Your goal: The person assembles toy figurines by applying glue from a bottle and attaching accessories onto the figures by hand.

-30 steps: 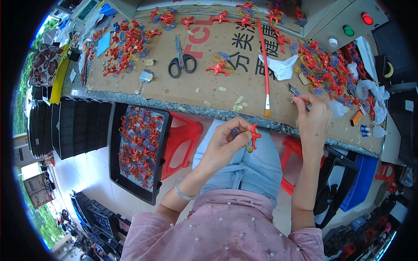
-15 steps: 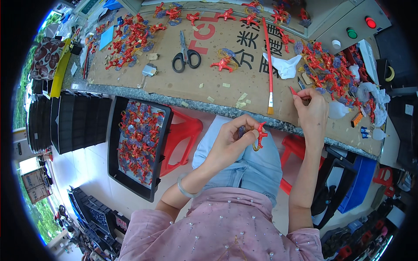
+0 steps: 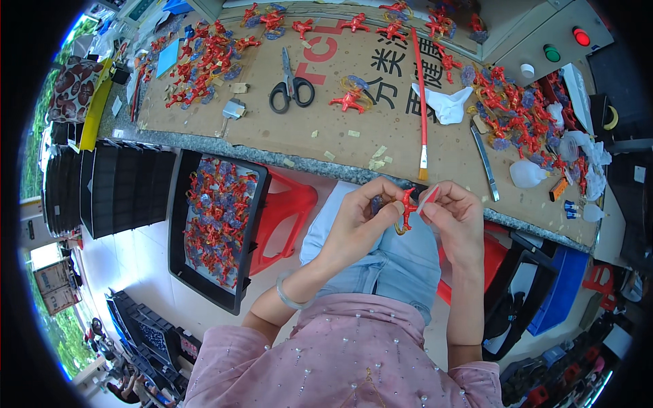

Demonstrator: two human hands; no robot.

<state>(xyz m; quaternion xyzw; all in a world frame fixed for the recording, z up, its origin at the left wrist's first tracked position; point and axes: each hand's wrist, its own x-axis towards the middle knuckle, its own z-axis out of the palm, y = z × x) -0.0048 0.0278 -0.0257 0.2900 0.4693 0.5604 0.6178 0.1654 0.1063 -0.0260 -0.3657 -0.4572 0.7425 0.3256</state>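
Above my lap, my left hand pinches a small red plastic figure. A yellow translucent ring hangs below the figure, and part of a purple piece shows between my fingers. Close beside it, my right hand is closed on a small flat strip, pale with red on it; its exact kind is unclear. The strip's edge is right next to the figure, and whether they touch I cannot tell. On the table beyond my hands lie a red-handled brush and metal tweezers.
Cardboard covers the table. On it lie black-handled scissors, a crumpled white tissue, a small white bottle and piles of red figures. A black tray of figures stands left of my lap, near a red stool.
My right hand has come from the table toward my left hand, bringing the strip beside the figure. The tweezers it covered now show fully. My left hand has hardly moved.
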